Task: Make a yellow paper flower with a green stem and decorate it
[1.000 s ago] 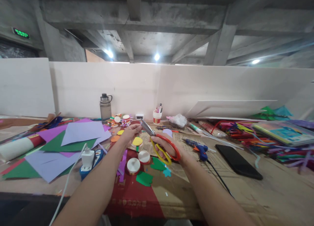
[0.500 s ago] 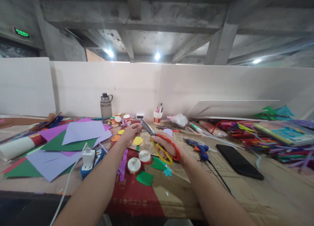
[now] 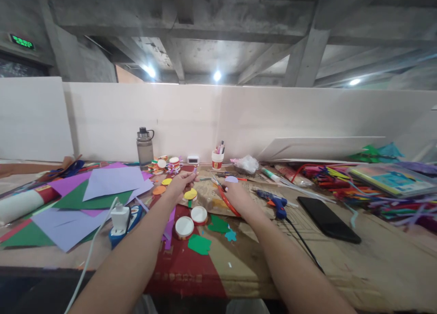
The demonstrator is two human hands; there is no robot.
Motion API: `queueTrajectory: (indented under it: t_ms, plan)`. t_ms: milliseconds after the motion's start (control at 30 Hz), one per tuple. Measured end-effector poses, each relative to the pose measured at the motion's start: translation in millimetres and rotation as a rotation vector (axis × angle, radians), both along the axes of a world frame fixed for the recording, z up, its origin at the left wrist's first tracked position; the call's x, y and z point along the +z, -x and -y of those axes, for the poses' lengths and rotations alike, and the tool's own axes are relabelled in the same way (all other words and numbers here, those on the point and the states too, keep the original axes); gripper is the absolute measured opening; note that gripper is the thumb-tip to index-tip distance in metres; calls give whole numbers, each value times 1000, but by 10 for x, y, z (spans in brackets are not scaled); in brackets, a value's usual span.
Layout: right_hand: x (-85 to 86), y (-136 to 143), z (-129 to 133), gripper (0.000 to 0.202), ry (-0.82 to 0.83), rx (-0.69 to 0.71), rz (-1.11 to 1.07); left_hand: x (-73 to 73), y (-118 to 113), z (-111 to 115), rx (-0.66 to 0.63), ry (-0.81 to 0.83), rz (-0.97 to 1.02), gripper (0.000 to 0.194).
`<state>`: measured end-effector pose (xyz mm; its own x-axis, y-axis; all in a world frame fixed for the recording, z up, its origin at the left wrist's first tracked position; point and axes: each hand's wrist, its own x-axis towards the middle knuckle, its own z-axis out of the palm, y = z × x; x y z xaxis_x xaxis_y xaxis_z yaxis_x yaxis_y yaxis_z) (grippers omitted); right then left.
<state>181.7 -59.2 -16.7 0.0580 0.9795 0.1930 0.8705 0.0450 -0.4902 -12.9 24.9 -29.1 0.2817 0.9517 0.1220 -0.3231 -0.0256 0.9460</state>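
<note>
Purple, a small slip (image 3: 195, 170) stands pinched between the fingers of the left hand (image 3: 181, 184), raised above the tabletop (image 3: 385, 264). To the right of those fingers, the right hand (image 3: 236, 194) is at the scissors (image 3: 229, 205); its fingers are at the red handle, but I cannot tell whether they grip it or only rest there. The blades point away from the person, between the two hands and apart from the slip.

A lilac disc (image 3: 231, 179) shows just beyond the right fingers, and a cup (image 3: 217, 160) of pens (image 3: 221, 147) stands farther beyond, between the hands. Past the left fingers sits a clock (image 3: 193, 159); a bottle (image 3: 145, 149) stands beyond and to their left.

Just below the left fingers is a yellow disc (image 3: 190, 194), with an orange disc (image 3: 159, 190) to their left. Nearer the person than either set of fingers are two white-topped cylinders (image 3: 185, 227), two green pieces (image 3: 200, 244) and a blue flower (image 3: 231, 235). Coloured sheets (image 3: 114, 182) lie well left of the left fingers. Right of the right fingers lies a glue gun (image 3: 280, 207), then a phone (image 3: 328, 219).
</note>
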Motion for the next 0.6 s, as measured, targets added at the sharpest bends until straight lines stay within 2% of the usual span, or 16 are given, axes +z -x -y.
queueTrajectory:
  t_ms: [100, 267, 400, 467, 533, 600]
  plan:
    - [-66, -64, -19, 26, 72, -86, 208, -48, -22, -21, 5, 5, -23, 33]
    - [-124, -129, -3, 24, 85, -79, 245, -82, -60, -21, -1, 14, -62, 30]
    - [-69, -117, -15, 22, 17, -33, 229, -66, -75, 14, -16, 28, -78, 30]
    - [-23, -65, -23, 22, -80, 70, 30, -52, -90, 46, -42, 16, -101, 31]
    - [-5, 13, -38, 25, -155, 184, -316, -40, -114, 85, -90, -5, -144, 32]
    - [-33, 97, -68, 28, -171, 235, -597, -36, -143, 122, -151, -38, -205, 32]
